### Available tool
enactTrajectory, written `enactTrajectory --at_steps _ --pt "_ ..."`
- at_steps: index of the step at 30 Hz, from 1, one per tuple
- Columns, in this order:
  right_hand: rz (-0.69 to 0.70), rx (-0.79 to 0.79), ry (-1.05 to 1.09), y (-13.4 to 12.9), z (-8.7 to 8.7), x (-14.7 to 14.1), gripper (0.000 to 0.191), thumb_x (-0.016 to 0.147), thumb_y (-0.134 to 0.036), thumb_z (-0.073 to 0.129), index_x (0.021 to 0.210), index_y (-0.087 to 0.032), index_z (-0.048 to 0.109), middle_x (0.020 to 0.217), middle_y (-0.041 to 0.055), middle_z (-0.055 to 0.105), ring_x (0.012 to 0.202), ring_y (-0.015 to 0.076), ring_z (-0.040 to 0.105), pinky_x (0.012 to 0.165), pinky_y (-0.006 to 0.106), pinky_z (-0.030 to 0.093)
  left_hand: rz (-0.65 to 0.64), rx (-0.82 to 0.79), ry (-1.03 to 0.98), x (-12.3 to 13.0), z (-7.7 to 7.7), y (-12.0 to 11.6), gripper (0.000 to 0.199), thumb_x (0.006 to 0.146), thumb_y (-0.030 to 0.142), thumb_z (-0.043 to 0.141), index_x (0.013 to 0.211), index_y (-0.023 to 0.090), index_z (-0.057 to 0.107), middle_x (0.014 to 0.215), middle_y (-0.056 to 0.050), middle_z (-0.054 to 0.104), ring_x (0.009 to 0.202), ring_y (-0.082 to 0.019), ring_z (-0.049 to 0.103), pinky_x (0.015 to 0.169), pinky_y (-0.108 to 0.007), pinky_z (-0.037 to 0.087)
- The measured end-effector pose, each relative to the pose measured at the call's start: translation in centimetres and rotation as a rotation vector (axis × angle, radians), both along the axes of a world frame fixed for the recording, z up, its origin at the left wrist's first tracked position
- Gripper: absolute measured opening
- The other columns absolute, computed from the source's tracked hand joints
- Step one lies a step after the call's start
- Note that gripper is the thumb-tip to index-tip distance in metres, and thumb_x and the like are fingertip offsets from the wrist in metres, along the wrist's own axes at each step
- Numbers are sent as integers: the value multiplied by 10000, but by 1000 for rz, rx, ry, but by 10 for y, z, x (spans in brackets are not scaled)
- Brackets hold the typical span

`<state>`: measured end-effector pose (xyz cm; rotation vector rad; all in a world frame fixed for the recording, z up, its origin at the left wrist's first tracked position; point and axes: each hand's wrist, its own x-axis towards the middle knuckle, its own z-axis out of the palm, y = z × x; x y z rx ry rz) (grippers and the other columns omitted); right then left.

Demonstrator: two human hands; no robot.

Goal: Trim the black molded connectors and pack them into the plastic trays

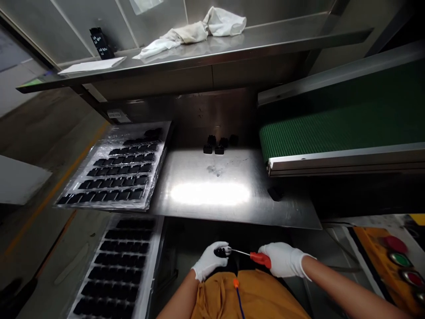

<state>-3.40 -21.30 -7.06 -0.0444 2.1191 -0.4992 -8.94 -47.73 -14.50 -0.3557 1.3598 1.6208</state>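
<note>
My left hand (212,260), in a white glove, holds a small black part (219,252) just below the table's front edge. A screwdriver with a red-orange handle (260,259) is gripped in my gloved right hand (283,260). Its thin metal shaft (241,252) points left and its tip reaches the fingers of my left hand; the exact contact is too small to make out. Several black parts (219,149) stand in a group on the steel table (199,168). Another black part (275,193) lies near the table's right side.
Trays of black parts sit at the left, one on the table (153,195) and one lower (149,270). A green conveyor belt (345,115) is at the right, above a control box (375,248). White cloths (224,23) lie on the shelf (265,40).
</note>
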Motion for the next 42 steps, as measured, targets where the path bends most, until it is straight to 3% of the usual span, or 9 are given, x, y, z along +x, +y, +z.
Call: enactTrajectory --at_steps 5,11,15,19,28,38,40,42 --pt "5 -59 10 11 0 12 272 654 -301 616 910 -246 689 925 106 749 860 355 700 640 348 410 309 68 -207 12 11 10 485 581 29 814 1018 139 634 1003 -100 695 965 -225 684 952 -397 517" --pt "-21 -116 80 16 -1 23 384 730 -584 564 879 -243 660 887 95 737 831 320 694 673 348 416 723 74 -384 3 5 25 223 819 20 613 986 162 567 818 -7 626 758 -95 672 870 -286 573" --pt "-41 -94 105 17 -4 19 389 742 -566 553 905 -228 655 905 115 733 831 322 692 668 353 414 850 73 -546 -6 0 39 138 841 50 601 921 145 541 815 -21 597 711 -112 665 766 -306 616" --pt "-28 -83 98 15 -7 15 365 716 -539 586 877 -222 667 888 126 731 823 341 690 652 362 415 907 87 -612 -9 1 48 108 841 39 587 884 130 547 797 -28 581 678 -115 651 716 -310 626" --pt "-37 -59 88 17 -8 18 371 752 -533 547 895 -213 669 916 136 736 835 339 695 656 366 425 935 105 -598 -7 11 46 123 821 31 610 914 107 586 827 -56 620 745 -143 682 771 -337 624" --pt "-13 -91 92 19 -8 19 247 731 -399 575 895 -238 665 923 104 742 854 325 696 655 350 415 802 111 -490 5 24 39 286 776 8 648 1049 87 619 968 -123 698 917 -259 713 819 -442 607" --pt "-12 -96 91 19 -8 20 249 724 -389 583 900 -234 668 925 109 742 859 328 696 660 353 417 792 109 -482 6 26 37 295 780 16 649 1061 99 618 966 -111 698 911 -256 713 831 -465 603" --pt "-17 -105 86 19 -7 21 269 719 -406 596 911 -232 671 924 110 740 860 327 696 670 357 423 798 103 -487 5 24 35 285 787 9 638 1049 118 616 913 -77 692 848 -207 715 793 -394 613"
